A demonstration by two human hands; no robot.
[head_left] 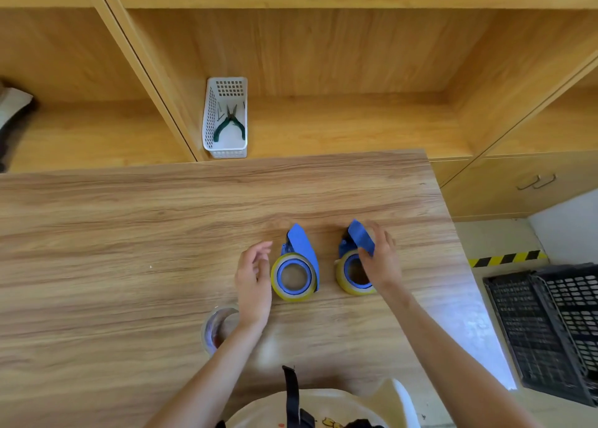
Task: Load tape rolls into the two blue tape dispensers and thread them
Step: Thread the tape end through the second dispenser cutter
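Two blue tape dispensers stand side by side on the wooden table point(129, 233), each with a yellowish tape roll on its hub. The left dispenser point(302, 246) carries its roll point(293, 278) untouched. My left hand point(254, 275) hovers just left of that roll, fingers apart and holding nothing. My right hand point(380, 259) rests on the right dispenser point(357, 238), fingers on its blue handle and over its roll point(351, 280). A clear tape roll point(215, 329) lies near my left forearm, partly hidden by it.
A white perforated basket point(226, 118) with green-handled pliers sits on the shelf behind the table. The table's right edge runs close to the right dispenser. Black plastic crates point(550, 330) stand on the floor at the right, by a yellow-black floor stripe.
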